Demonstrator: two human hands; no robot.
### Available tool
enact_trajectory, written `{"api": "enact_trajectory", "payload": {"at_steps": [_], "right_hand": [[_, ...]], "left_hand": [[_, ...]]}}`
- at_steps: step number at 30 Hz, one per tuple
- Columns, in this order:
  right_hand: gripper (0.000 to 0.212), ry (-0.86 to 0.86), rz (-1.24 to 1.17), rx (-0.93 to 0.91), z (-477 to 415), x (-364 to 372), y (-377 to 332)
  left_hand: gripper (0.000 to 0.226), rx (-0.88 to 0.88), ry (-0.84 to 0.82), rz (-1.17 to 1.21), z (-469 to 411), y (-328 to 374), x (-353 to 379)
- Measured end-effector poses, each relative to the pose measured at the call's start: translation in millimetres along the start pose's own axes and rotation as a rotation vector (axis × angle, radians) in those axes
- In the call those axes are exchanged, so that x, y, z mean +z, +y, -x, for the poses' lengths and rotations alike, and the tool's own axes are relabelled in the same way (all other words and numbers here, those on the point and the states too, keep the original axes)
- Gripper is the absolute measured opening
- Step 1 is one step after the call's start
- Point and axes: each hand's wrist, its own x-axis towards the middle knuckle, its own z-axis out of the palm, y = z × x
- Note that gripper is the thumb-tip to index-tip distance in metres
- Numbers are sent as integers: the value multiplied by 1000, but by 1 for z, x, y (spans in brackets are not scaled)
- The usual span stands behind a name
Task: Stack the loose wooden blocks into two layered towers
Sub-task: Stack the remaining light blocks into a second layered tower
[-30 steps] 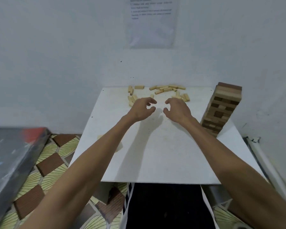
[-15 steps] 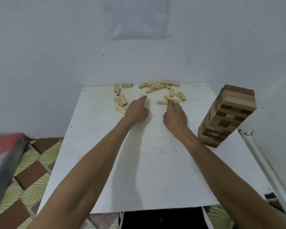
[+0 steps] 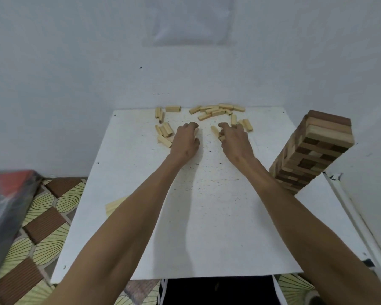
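1. The left hand [image 3: 185, 143] lies palm down on the table [image 3: 207, 216], near its far end. Its fingers [image 3: 190, 126] are curled under. A pale sliver of wood shows at their tips, but I cannot tell whether they grip it.
2. The right hand [image 3: 237, 140] lies just beside it, also palm down, with its fingers [image 3: 222, 138] bent inward. Thumb and forefinger pinch the near end of a pale block [image 3: 215, 130].
3. That pale block lies flat in the gap between the two hands. Its long axis runs away from the person and tilts slightly left, with the free end pointing to the far edge of the table.
4. The loose blocks [image 3: 216, 111] lie scattered along the far edge, most with their long axes across the table.
5. A left cluster [image 3: 164, 131] sits just beside the left hand, its pieces pointing mostly away from the person.
6. A right pair [image 3: 248, 125] sits beyond the right knuckles, side by side and pointing away.
7. A finished tower [image 3: 312, 150] of dark and light layers stands at the table's right edge, next to the right forearm. Each layer is laid crosswise to the one below.
8. A flat wooden piece [image 3: 116, 205] shows at the table's left edge, partly hidden by the left forearm.
9. A patterned floor [image 3: 42, 216] and a dark box [image 3: 5, 205] lie to the left.
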Motion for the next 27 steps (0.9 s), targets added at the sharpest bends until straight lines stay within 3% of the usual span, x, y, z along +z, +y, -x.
{"api": "enact_trajectory", "payload": {"at_steps": [4, 14, 18, 23, 27], "right_hand": [[55, 49, 36, 28, 0, 1, 3], [50, 115, -98, 133, -21, -2, -21], [62, 93, -97, 174, -27, 5, -29], [54, 118, 39, 103, -28, 14, -29], [54, 135, -32, 95, -23, 13, -26]], "left_hand": [[47, -10, 8, 30, 0, 0, 1], [42, -95, 62, 132, -1, 4, 4], [42, -107, 64, 158, -4, 4, 4], [44, -127, 85, 189, -4, 4, 5], [44, -144, 91, 208, -1, 5, 3]]}}
